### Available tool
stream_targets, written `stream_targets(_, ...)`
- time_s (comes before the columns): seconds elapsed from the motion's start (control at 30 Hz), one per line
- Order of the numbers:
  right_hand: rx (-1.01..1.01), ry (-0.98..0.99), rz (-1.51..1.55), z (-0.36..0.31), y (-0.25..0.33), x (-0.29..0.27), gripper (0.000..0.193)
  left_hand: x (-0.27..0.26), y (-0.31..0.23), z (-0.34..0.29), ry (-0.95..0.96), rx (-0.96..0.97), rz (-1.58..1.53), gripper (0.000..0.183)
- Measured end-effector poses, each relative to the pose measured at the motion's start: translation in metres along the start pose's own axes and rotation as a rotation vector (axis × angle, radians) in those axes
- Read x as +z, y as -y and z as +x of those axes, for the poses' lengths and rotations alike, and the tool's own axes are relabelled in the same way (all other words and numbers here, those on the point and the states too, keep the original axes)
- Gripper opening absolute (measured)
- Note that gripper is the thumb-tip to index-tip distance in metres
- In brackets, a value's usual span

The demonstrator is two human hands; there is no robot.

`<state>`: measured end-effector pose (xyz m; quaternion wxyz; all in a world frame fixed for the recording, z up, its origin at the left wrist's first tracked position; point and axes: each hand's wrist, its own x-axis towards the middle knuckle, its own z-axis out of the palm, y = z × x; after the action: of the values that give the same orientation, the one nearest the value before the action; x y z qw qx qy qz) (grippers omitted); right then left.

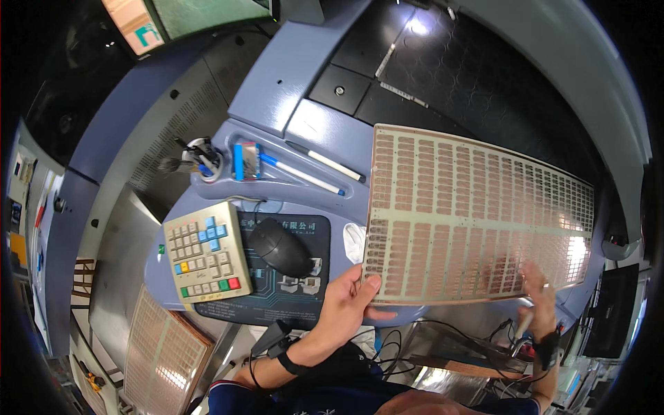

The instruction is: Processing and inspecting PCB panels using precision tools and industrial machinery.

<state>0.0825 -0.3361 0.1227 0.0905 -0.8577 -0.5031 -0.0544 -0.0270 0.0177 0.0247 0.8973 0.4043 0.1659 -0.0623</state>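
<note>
A large flat circuit board panel, pale with rows of small copper-coloured patterns, is tilted in front of me at the right. My left hand grips its near left corner, the thumb on the face and the other fingers underneath. Near the right part of the lower edge is my right hand, its fingers stretched out over the face and the thumb apart. A reflection of fingers shows on the panel beside it; whether that hand touches the surface is unclear.
Left of the panel are a keypad, a black mouse and a dark mouse pad. Markers and a pen cup occupy the tray. More panels are stacked lower left. A black machine bed lies beyond; cables hang below.
</note>
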Motion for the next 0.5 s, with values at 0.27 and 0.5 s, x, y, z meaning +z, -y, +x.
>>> stream_targets(0.27,-0.129,-0.045,0.624,0.222,0.009,0.039,0.023,-0.023,0.014,-0.002,-0.064,-0.038,0.034,0.036)
stream_targets(0.5,-0.148,-0.041,0.842,0.277,0.008,0.072,0.020,-0.016,0.020,-0.002,-0.112,-0.219,0.043,0.036)
